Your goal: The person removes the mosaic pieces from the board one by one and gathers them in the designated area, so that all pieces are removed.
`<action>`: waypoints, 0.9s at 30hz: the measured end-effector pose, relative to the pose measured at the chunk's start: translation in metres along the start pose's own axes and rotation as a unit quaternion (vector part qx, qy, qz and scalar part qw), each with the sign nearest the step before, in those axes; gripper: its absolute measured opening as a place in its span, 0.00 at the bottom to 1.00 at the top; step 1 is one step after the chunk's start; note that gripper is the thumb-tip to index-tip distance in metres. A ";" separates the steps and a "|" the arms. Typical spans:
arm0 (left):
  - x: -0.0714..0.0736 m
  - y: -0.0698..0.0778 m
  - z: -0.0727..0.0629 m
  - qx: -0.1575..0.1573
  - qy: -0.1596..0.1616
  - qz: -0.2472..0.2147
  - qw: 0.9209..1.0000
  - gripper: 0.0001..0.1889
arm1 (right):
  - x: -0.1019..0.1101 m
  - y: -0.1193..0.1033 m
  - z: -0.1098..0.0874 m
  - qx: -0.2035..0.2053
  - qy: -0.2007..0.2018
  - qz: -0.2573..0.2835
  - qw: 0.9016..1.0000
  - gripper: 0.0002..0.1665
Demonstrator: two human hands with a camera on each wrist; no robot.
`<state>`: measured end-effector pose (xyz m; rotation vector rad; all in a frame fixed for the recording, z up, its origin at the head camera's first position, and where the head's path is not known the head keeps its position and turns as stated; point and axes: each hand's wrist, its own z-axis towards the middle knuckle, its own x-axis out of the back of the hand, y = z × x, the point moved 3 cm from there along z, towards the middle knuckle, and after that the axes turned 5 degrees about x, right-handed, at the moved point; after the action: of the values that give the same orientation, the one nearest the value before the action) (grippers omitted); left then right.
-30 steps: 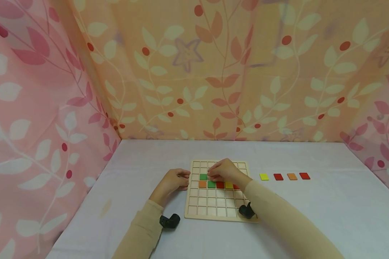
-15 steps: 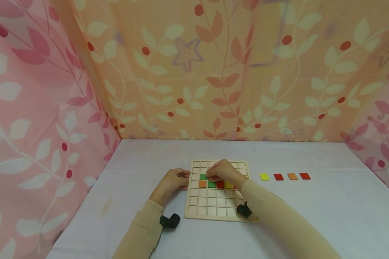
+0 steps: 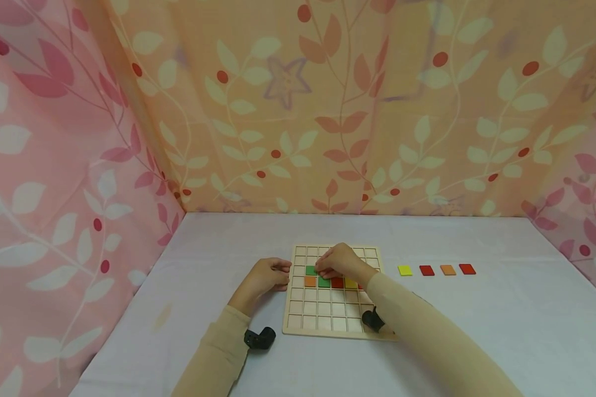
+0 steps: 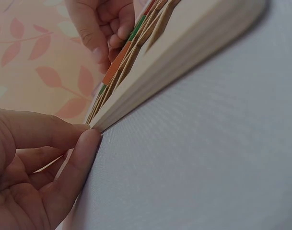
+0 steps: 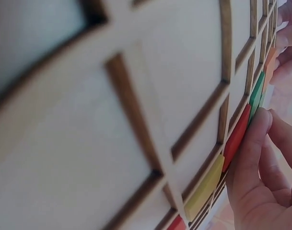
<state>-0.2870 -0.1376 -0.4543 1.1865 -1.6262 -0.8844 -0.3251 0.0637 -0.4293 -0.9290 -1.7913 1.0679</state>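
A wooden grid board [image 3: 323, 322] lies on the table. My left hand [image 3: 264, 277] pinches its left edge between thumb and fingers, plain in the left wrist view. Over the upper part of the board, my right hand [image 3: 345, 261] has its thumb and fingertips together right beside the upper green tile [image 3: 310, 270]; I cannot tell whether they hold a tile. Just below runs a row with an orange tile [image 3: 310, 282], a second green tile [image 3: 324, 283], a red tile [image 3: 337, 283] and a yellow tile [image 3: 351, 283]. Another red tile [image 5: 176, 224] at the row's right is mostly hidden by my wrist.
Right of the board, a loose yellow tile [image 3: 404, 271], two red tiles, one nearer [image 3: 426, 271], and an orange tile [image 3: 448, 270] lie in a line on the white tablecloth [image 3: 482, 309]. Patterned cloth [image 3: 288, 138] walls the back and sides. Small black devices [image 3: 260, 338] sit at both wrists.
My right hand has shifted slightly left over the board, its fingertips staying near the upper green tile. My left hand, the board and the loose tiles keep their places.
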 end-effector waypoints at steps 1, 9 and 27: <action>0.000 0.000 0.000 -0.001 0.000 0.000 1.000 0.21 | 0.000 0.000 0.000 0.001 0.000 -0.001 1.000 0.07; 0.000 -0.001 0.002 -0.003 -0.004 0.001 1.000 0.21 | -0.002 -0.002 -0.001 0.000 0.000 0.002 1.000 0.06; -0.001 0.000 0.001 0.001 0.003 0.004 1.000 0.21 | -0.004 -0.003 -0.001 0.001 0.019 0.018 1.000 0.04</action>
<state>-0.2876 -0.1369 -0.4551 1.1814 -1.6267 -0.8739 -0.3233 0.0593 -0.4273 -0.9761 -1.7476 1.0675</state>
